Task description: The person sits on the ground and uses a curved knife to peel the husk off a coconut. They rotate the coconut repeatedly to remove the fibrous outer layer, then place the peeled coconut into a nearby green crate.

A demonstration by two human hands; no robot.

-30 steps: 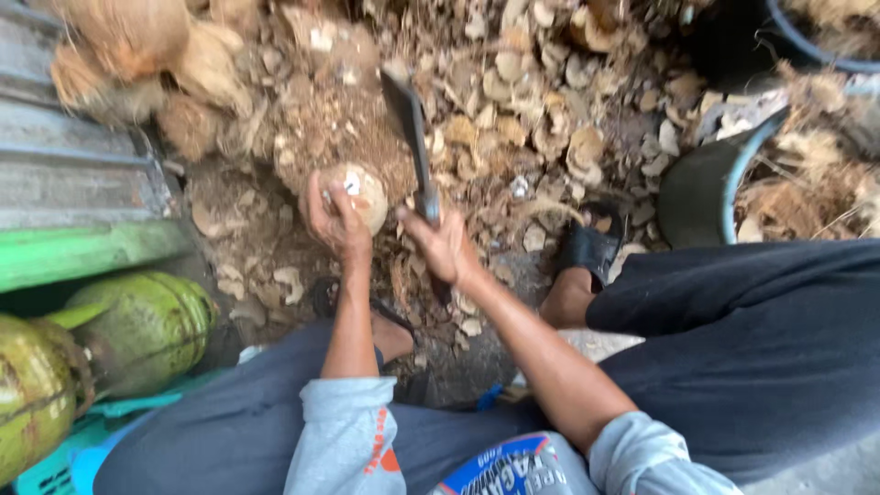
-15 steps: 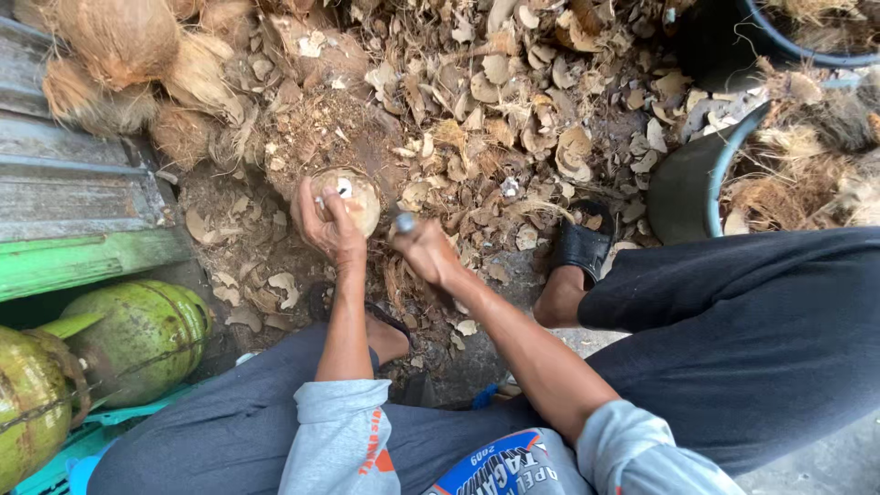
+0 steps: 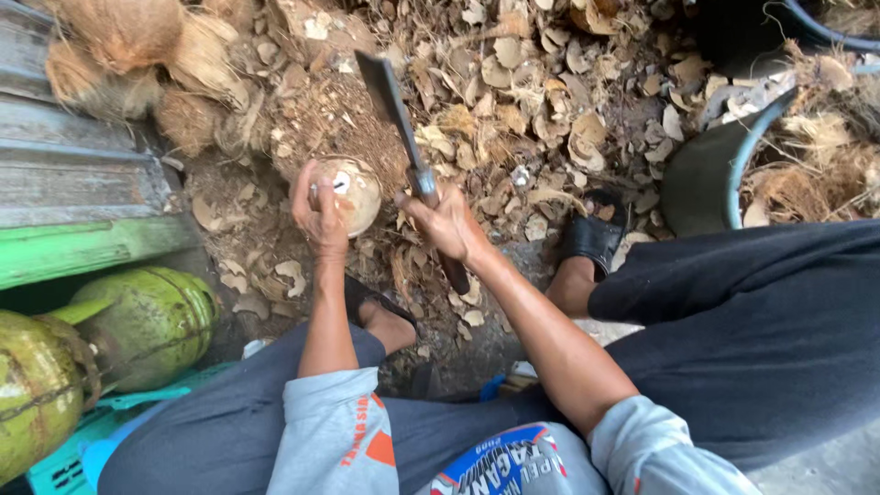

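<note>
I see no packages, signs or screens; only a printed patch (image 3: 513,463) in blue, red and white on the near shirt front.

I see little free room around my hands. My left hand (image 3: 321,209) wraps the coconut (image 3: 353,192), and the cleaver (image 3: 396,115) in my right hand (image 3: 449,223) stands just beside it, blade tilted up over the shell litter (image 3: 513,101). To the left, husked coconuts (image 3: 128,55) and a green plank (image 3: 82,252) wall off that side. To the right, a black tub (image 3: 706,174) stands near my sandal (image 3: 596,234). My knees close in below. The only open way lies straight ahead, above the litter.
</note>
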